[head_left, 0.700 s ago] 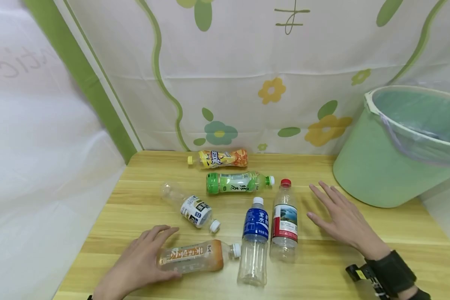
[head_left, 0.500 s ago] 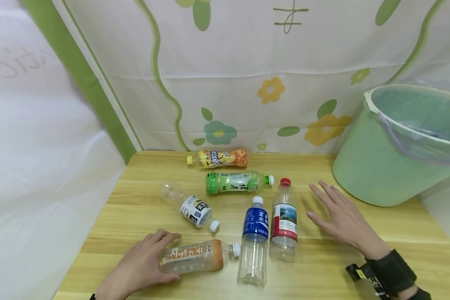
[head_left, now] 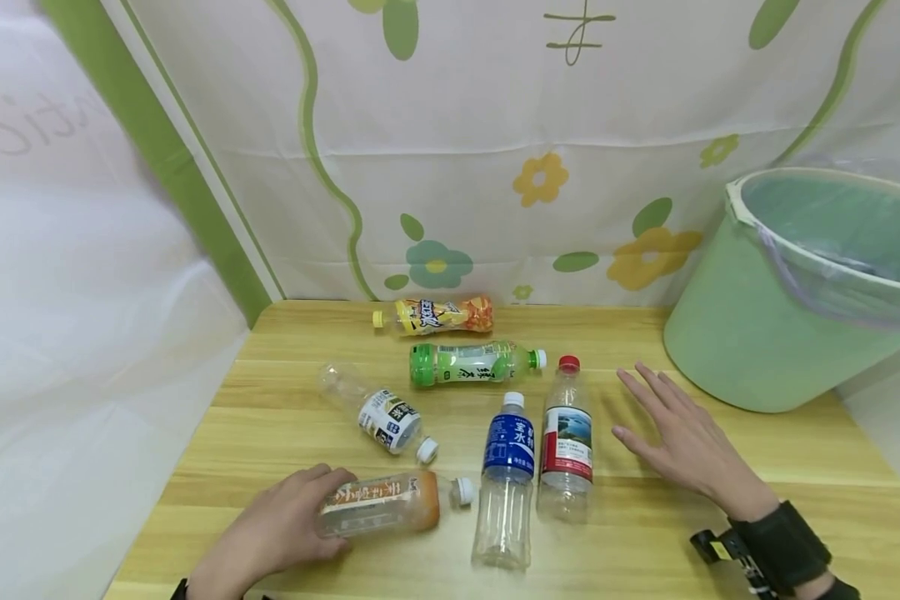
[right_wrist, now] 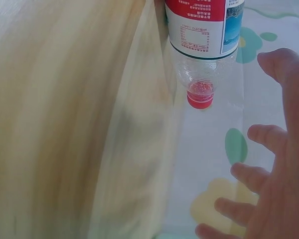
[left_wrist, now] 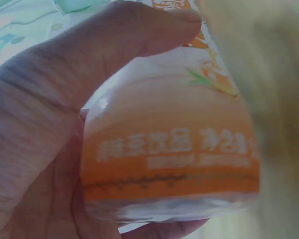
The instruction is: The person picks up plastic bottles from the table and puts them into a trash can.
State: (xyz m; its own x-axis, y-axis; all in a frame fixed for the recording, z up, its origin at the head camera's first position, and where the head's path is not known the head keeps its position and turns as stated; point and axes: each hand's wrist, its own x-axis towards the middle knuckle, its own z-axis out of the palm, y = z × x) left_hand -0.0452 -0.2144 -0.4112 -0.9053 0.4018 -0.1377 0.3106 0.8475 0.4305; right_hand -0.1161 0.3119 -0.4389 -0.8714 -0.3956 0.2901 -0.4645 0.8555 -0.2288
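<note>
My left hand (head_left: pixel 281 521) grips the base end of a clear plastic bottle with an orange label (head_left: pixel 382 504). In the left wrist view the thumb and fingers curl round this drink bottle (left_wrist: pixel 169 144), and its white cap points right in the head view. My right hand (head_left: pixel 690 442) is spread with straight fingers, holding nothing. Just left of it is a red-capped water bottle (head_left: pixel 567 442), apart from the fingers; the right wrist view shows the same red-capped bottle (right_wrist: pixel 204 30). A blue-labelled bottle (head_left: pixel 507 450) lies between the two hands.
A bottle with a white and black label (head_left: pixel 390 421) lies slanted behind the left hand. Farther back are a green tea bottle (head_left: pixel 476 363) and a yellow-capped bottle (head_left: pixel 438 317). A green bin (head_left: pixel 757 333) with a liner stands at the right of the wooden table (head_left: pixel 270 417).
My left hand has closed round the orange-labelled bottle, which has shifted slightly left, its cap now farther from the blue-labelled bottle. The right hand has stayed nearly still.
</note>
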